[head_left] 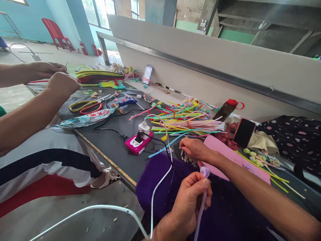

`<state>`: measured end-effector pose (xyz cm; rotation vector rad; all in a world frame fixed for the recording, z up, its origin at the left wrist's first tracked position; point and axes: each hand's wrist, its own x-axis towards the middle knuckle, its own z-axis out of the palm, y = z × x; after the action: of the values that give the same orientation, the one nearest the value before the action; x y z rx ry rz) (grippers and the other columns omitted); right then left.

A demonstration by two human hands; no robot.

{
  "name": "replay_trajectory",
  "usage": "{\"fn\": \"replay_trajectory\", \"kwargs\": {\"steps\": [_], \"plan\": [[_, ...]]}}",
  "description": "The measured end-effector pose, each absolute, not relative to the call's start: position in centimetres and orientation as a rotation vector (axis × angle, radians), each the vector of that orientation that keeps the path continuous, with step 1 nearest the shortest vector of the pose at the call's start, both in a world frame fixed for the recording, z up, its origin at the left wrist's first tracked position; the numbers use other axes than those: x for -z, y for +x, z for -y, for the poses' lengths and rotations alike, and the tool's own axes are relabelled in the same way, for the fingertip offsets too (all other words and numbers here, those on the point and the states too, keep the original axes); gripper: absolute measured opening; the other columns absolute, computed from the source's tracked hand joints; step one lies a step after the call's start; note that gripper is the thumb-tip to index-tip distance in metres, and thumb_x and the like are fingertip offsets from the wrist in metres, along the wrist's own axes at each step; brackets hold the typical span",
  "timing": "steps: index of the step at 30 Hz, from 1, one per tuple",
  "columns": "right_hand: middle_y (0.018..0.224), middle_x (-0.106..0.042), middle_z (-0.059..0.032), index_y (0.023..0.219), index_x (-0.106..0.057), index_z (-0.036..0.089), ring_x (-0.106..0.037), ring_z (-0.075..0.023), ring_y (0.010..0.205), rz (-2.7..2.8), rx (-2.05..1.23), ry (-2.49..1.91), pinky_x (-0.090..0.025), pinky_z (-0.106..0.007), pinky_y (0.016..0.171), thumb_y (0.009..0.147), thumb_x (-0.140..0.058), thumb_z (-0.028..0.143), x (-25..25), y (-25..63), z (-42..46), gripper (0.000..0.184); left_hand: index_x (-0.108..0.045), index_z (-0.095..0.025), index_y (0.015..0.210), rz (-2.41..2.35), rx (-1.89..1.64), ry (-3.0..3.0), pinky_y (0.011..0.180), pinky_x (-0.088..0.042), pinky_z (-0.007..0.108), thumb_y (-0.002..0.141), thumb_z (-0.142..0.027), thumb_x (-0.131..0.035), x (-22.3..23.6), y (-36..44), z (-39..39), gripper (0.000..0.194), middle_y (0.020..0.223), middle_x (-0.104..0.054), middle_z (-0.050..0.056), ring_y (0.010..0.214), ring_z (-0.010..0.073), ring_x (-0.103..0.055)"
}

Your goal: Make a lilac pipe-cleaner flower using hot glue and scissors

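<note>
My left hand (192, 194), low in the middle of the head view, pinches a lavender pipe cleaner flower (205, 172) between thumb and fingers. Its coiled head sits above my fingertips, and the long stem (200, 216) hangs down past my palm. Farther forward, my right hand (194, 149) reaches across to a small heap of short lavender and pale pieces (188, 158) on the table. Its fingers are drawn together and pointed down beside the heap; whatever may be between the fingertips is hidden. A pink sheet (223, 159) lies partly under my right forearm.
Bundled pipe cleaners (185, 125) lie beyond my right hand. A pink power strip (138, 144) with plugs and trailing cables (160, 180) sits left of it. A phone (243, 133) and bottle (227, 108) stand right. A co-worker's hands (59, 75) work at left, near scissors (92, 105).
</note>
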<state>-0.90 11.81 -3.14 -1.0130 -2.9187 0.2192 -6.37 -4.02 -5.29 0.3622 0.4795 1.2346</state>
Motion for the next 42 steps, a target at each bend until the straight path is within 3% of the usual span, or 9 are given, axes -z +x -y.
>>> {"fn": "replay_trajectory", "kwargs": {"steps": [7,15,20,31,42], "plan": [[0.073,-0.063,-0.0011,0.083,-0.058,0.017,-0.056,-0.0135,0.066,2.790,-0.392,-1.035,-0.036,-0.022,0.059,0.078,-0.050,0.012,3.2,-0.1,-12.2,0.011,-0.046,-0.015,0.066,-0.498,-1.230,0.363,0.039,-0.022,0.019,0.075,-0.020,-0.055,5.2,-6.5,3.9,0.014,0.056,-0.050,-0.002,0.038,0.0043,-0.040],[0.079,-0.064,-0.0013,0.084,-0.064,0.016,-0.058,-0.0124,0.073,2.707,-0.585,-0.947,-0.041,-0.021,0.068,0.069,-0.047,0.003,3.0,0.4,-12.1,0.027,-0.046,-0.015,0.067,-0.487,-1.235,0.356,0.039,-0.021,0.019,0.076,-0.020,-0.054,5.1,-6.4,4.0,0.013,0.056,-0.050,-0.002,0.038,0.0041,-0.039],[0.062,-0.063,0.0022,0.077,-0.065,0.017,-0.057,-0.0122,0.061,2.668,-0.666,-1.012,-0.040,-0.021,0.059,0.068,-0.046,0.006,2.9,0.3,-11.8,0.024,-0.046,-0.015,0.067,-0.487,-1.233,0.350,0.039,-0.021,0.019,0.075,-0.022,-0.056,5.1,-6.5,4.0,0.014,0.057,-0.051,-0.002,0.039,0.0043,-0.039],[0.060,-0.066,0.0019,0.102,-0.062,0.016,-0.062,-0.0130,0.057,2.581,-0.851,-1.085,-0.045,-0.023,0.060,0.069,-0.051,0.009,2.6,0.7,-11.6,0.036,-0.046,-0.015,0.066,-0.485,-1.223,0.350,0.039,-0.021,0.019,0.074,-0.024,-0.058,5.3,-6.5,3.9,0.017,0.057,-0.051,-0.002,0.038,0.0043,-0.040],[0.061,-0.062,0.0010,0.078,-0.063,0.015,-0.060,-0.0118,0.055,2.378,-0.956,-1.214,-0.044,-0.019,0.048,0.072,-0.050,0.017,0.6,2.2,-10.1,0.015,-0.047,-0.015,0.066,-0.514,-1.254,0.346,0.040,-0.022,0.018,0.073,-0.027,-0.061,5.2,-6.6,3.7,0.020,0.057,-0.050,-0.003,0.042,0.0044,-0.040]]}}
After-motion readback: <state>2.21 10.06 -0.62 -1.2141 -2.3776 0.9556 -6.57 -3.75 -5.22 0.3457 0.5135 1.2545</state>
